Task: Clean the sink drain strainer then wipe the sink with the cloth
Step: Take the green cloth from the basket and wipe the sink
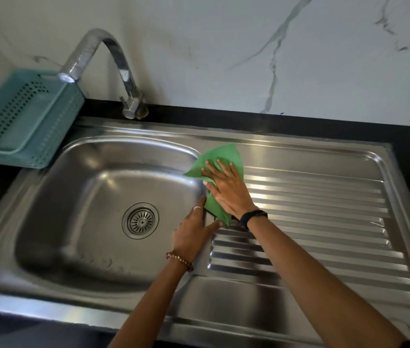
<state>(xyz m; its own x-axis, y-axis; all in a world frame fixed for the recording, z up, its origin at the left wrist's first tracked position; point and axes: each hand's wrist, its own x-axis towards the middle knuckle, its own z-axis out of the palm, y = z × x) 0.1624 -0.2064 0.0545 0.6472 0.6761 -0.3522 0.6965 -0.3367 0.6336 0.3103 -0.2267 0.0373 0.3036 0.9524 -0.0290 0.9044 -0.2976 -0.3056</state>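
Note:
A green cloth [224, 156] lies spread on the right rim of the steel sink [56, 197], at the edge of the ribbed draining board. My right hand [226, 189] presses flat on the cloth with straight fingers. My left hand [194, 232] rests just below it on the basin's rim, fingers extended, the fingertips touching the cloth's lower corner. The round metal drain strainer [140, 220] sits in the drain at the bottom of the basin, left of both hands.
A curved chrome tap [121, 69] stands behind the basin, its spout over the left side. A teal perforated plastic basket [23, 116] sits on the black counter at the back left. The ribbed draining board [324, 217] stretches to the right. A marble wall rises behind.

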